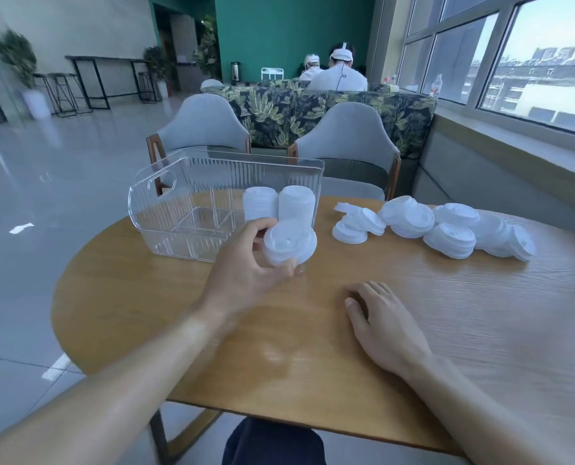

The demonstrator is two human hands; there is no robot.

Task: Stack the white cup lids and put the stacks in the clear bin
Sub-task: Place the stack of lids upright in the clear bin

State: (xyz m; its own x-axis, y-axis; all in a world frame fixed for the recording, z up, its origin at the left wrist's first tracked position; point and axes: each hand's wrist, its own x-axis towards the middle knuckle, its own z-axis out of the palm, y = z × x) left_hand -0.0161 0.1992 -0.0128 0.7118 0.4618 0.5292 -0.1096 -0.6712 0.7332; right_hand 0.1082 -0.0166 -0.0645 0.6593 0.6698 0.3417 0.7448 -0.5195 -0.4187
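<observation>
My left hand (246,263) grips a stack of white cup lids (289,243), held just in front of the near right corner of the clear bin (179,209). Two tall lid stacks (279,203) stand inside the bin at its right end. Several loose white lids (447,229) lie in a row on the table to the right of the bin. My right hand (383,323) rests flat on the wooden table (313,347), fingers relaxed and holding nothing.
Two grey chairs (346,146) stand behind the table, with a leaf-patterned sofa back beyond them. A window ledge runs along the right. Two people sit far back. Tiled floor opens to the left.
</observation>
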